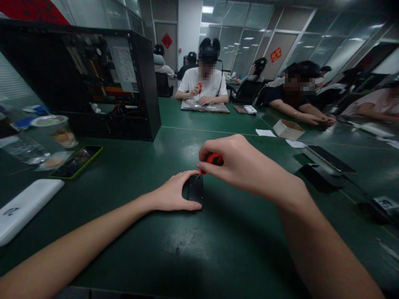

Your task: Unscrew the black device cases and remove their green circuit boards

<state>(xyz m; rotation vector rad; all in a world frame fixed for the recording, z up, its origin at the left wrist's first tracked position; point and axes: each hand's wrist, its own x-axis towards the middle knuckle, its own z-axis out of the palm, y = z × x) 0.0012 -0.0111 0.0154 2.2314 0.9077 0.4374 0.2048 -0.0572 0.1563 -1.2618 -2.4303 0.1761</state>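
Note:
A small flat black rectangular piece [196, 192] with tiny bright dots, perhaps screws, lies on the green table [124, 241]. Its near and far edges sit between the thumb and fingers of my left hand [174, 193], which is closed on it and steadies it against the tabletop. My right hand [230, 160] grips a screwdriver with an orange and black handle [215, 158]. The thin shaft slants down to the far end of the black piece. Whether the tip sits in a screw is too small to tell.
An open computer case [143, 87] stands at the left back. Before it are a plastic cup [59, 131], a green-edged phone [77, 162] and a white power bank [28, 207]. A phone on a stand [330, 160] and an open box [287, 129] stand right. Several people sit beyond.

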